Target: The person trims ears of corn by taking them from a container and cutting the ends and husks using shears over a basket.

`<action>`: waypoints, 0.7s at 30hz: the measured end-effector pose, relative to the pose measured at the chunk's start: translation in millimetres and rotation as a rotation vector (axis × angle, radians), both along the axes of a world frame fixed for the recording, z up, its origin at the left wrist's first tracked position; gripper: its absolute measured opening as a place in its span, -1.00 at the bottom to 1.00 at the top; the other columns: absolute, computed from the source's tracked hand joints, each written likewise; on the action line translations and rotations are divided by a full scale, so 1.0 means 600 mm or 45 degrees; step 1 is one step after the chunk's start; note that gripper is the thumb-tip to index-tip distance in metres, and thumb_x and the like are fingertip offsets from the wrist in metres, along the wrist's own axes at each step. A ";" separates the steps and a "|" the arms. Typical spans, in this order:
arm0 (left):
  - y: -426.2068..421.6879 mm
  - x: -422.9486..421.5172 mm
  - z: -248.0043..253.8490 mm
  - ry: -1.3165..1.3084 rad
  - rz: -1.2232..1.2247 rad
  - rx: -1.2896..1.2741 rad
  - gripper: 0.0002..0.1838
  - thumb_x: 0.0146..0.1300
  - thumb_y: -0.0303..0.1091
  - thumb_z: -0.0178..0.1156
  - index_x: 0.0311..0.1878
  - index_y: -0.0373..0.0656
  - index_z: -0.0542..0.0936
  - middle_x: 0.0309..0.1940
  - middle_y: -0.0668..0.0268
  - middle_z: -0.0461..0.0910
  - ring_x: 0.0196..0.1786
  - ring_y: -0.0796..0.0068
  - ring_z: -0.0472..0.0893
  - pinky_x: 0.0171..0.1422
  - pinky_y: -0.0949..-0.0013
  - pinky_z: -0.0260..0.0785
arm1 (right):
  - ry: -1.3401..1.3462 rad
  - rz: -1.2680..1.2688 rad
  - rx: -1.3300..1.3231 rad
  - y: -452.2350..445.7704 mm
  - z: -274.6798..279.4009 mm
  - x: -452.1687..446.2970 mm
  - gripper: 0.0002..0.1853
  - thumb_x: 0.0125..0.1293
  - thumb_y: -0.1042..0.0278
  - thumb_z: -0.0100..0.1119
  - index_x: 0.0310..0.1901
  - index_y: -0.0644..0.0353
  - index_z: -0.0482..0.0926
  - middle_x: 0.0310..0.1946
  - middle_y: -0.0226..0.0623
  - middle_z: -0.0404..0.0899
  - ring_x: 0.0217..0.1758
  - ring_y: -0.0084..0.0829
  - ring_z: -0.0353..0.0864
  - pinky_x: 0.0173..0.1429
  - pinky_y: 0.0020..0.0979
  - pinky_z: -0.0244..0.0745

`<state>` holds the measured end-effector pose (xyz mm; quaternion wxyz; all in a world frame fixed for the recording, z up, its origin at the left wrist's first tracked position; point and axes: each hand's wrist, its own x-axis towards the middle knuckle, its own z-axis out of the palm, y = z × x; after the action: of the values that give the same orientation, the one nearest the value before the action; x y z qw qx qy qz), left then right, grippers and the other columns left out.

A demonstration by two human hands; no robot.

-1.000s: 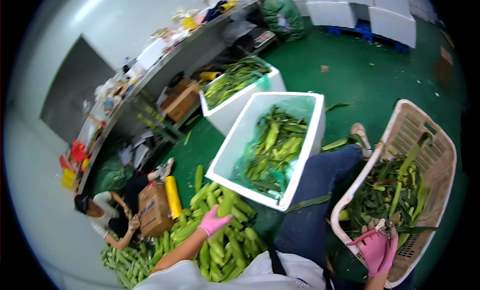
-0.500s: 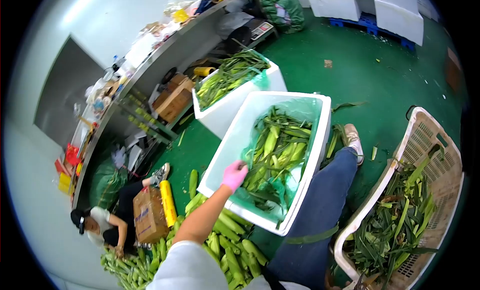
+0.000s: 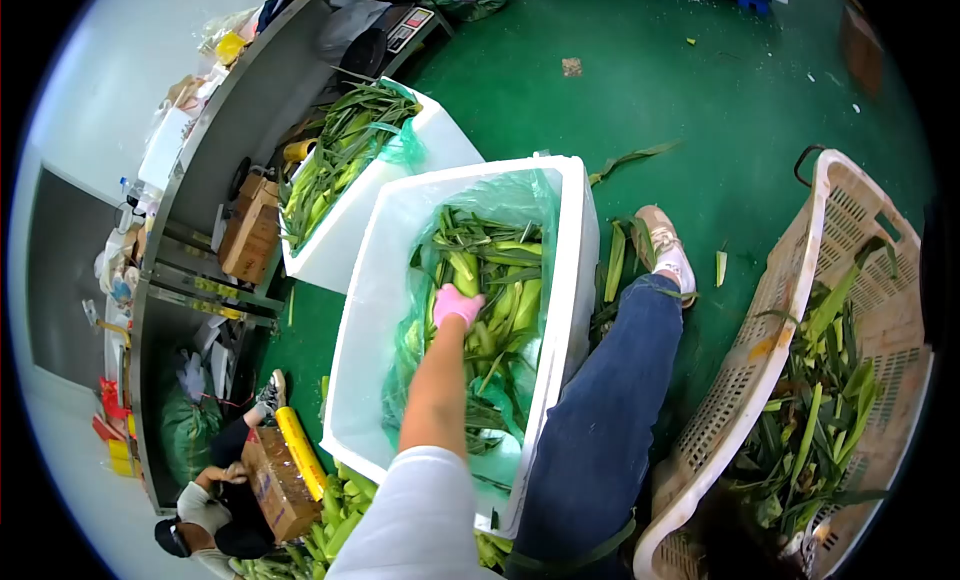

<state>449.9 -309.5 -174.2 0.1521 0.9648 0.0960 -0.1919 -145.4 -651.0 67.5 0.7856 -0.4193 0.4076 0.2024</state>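
Note:
My left hand [image 3: 457, 306], in a pink glove, reaches down into a white foam box [image 3: 350, 380] lined with a green plastic bag [image 3: 402, 365]. Its fingers are closed around the lower end of a green ear of corn [image 3: 464, 270] still in its husk. More husked ears and long leaves [image 3: 510, 305] lie around the hand inside the bag. My right hand is not in view.
A second foam box [image 3: 440, 135] heaped with leafy corn stands behind. To the right is a plastic crate [image 3: 700, 430] of stripped leaves. Another person [image 3: 205, 515] sits at lower left near a cardboard box [image 3: 280, 485] and a yellow roll [image 3: 300, 450].
My left hand has moved from the foam box's near-left side onto the corn and closed on an ear. The view has shifted, and the other person's hand is now at the cardboard box.

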 end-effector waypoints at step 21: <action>-0.370 -0.707 0.547 0.971 -1.029 -1.499 -0.01 0.16 0.08 0.50 0.48 -0.29 0.27 0.17 0.11 0.55 0.20 0.23 0.58 0.32 0.18 0.44 | -0.686 0.038 -0.810 -0.022 0.122 -0.132 0.04 0.05 0.01 0.60 0.44 0.40 0.25 0.18 0.04 0.45 0.17 -0.17 0.56 0.33 -0.27 0.46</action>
<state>26.0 -531.7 154.0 0.5108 0.5547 -0.3316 -0.5669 -224.3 -664.2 140.5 0.6924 -0.6849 0.2236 -0.0391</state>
